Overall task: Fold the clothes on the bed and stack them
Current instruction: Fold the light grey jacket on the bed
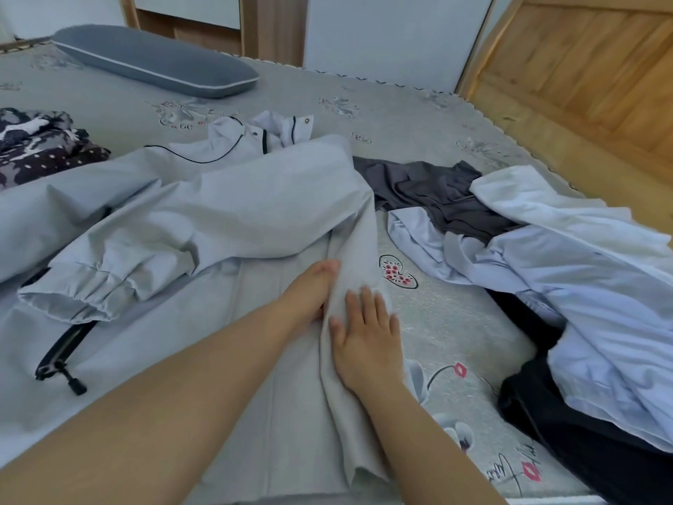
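While the light grey jacket (204, 220) lies spread across centre-left of the bed (448, 322), right hand (368, 337) presses flat, fingers straight, on its folded edge; left hand (309, 289) is half under the fabric, grip unclear. Risk: slick fabric slipping, fold springing open. Unfolded pile (568, 256) at right. Grey pillow (153, 60) upper left, wooden panel (582, 60) upper right.
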